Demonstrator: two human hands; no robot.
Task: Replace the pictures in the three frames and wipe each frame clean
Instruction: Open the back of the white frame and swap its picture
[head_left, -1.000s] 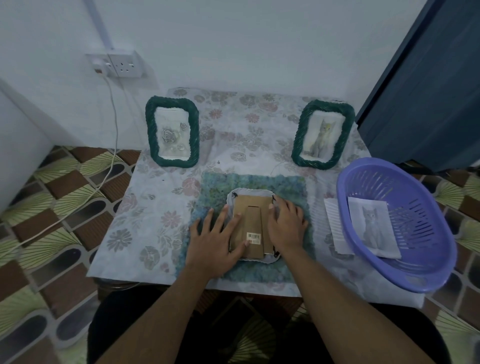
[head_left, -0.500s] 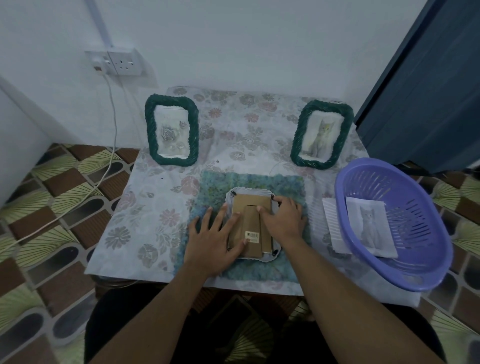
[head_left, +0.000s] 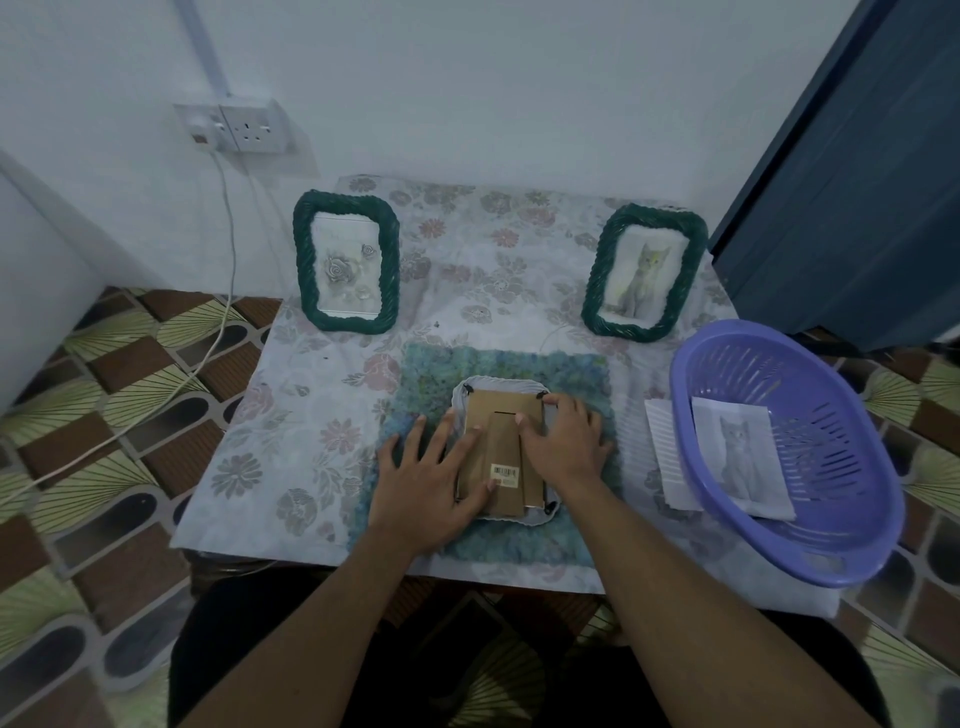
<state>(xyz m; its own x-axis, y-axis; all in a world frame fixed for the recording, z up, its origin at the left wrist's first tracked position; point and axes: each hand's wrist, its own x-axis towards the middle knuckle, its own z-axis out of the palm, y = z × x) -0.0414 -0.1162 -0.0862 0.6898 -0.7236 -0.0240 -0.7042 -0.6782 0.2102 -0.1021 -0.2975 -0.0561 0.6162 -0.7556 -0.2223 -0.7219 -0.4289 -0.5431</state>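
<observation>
**Left grip flat, right grip hooked on the edge: backing board in play**

Left grip (head_left: 431, 483) lies wide and flat, fingers spread and pressing the left side of the cardboard backing (head_left: 493, 410), thumb tip at the barcode sticker (head_left: 505, 472). Right grip (head_left: 566, 447) is narrow, fingers curled over the right edge of the white frame (head_left: 498, 385), forefinger up at the top-right corner clip, thumb on the fold-out stand.

That frame is face down on the fuzzy blue-green mat (head_left: 571, 374), near the front of the tabletop (head_left: 322, 395). It looks like the backing is being worked at its clips; which way, I can't tell.

Danger now: a hard push at that corner could bend the thin board or crease the picture underneath, and an uneven press could skid the frame across the mat.

Further back, two green woven frames stand upright, the rose frame (head_left: 304, 260) left and the cat frame (head_left: 597, 291) right. A purple basket (head_left: 675, 395) overhangs the right edge, holding a cat print (head_left: 737, 452).
</observation>
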